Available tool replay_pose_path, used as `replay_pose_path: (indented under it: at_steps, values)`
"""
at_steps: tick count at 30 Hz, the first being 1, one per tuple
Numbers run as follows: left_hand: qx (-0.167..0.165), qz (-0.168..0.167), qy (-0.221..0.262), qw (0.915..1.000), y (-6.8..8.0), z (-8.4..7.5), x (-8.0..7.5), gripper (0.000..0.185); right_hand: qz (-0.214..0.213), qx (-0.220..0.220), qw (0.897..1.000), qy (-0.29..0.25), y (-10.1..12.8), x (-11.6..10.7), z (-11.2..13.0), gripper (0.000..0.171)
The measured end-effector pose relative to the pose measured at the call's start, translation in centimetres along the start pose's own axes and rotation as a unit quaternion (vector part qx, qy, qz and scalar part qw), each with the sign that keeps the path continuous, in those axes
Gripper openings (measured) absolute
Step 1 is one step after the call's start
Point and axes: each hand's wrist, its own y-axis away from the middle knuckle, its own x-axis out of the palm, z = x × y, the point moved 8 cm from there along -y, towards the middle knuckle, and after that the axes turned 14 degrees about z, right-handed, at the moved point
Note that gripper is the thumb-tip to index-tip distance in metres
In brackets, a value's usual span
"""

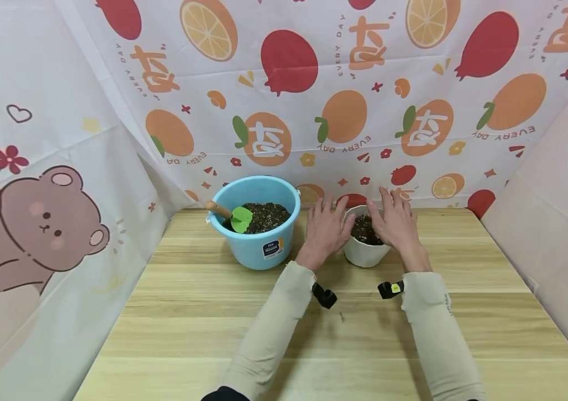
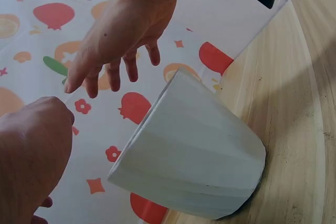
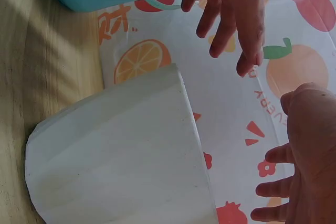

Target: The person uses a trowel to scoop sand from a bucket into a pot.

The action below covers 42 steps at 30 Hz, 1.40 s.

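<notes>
A white faceted pot [image 1: 365, 254] with dark soil [image 1: 365, 230] in it stands on the wooden table. My left hand [image 1: 325, 228] is at the pot's left side, fingers spread and holding nothing. On the other side, my right hand [image 1: 397, 223] hovers by the rim with its fingers extended. Both wrist views show the hands raised above the rim level, apart from the pot wall [image 2: 194, 145]. In the right wrist view the pot [image 3: 121, 150] leaves a gap to the right hand [image 3: 317, 150].
Left of the pot stands a light blue bucket [image 1: 258, 253] part-filled with soil. A small trowel with a green blade [image 1: 241, 219] and wooden handle leans inside it. A fruit-printed cloth [image 1: 344, 117] hangs behind the table [image 1: 203, 334].
</notes>
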Motion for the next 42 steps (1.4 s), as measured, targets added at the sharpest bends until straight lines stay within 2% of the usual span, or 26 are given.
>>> replay_pose_path:
  at_steps: [9,22,30,34,42]
  values:
    - [0.015,-0.028,0.003,0.9995,0.4,-0.2,-1.2,0.051,-0.003,-0.005,1.000,0.004,0.2,-0.6,0.0,0.073]
    - [0.040,-0.069,0.007,0.9968,1.8,-0.1,-4.8,0.050,0.001,-0.025,0.999,0.022,0.4,-1.3,-0.5,0.078]
    - [0.046,-0.079,0.017,0.9957,2.6,1.3,-6.8,0.050,0.015,-0.019,0.999,0.038,0.6,-1.2,-1.8,0.074]
    - [0.055,-0.098,0.015,0.9936,3.0,2.0,-7.8,0.047,0.029,-0.014,0.999,0.039,0.8,-0.9,-2.3,0.077]
    - [0.051,-0.116,0.021,0.9918,3.8,4.0,-9.0,0.047,0.050,-0.037,0.998,0.029,1.0,-0.1,-2.7,0.073]
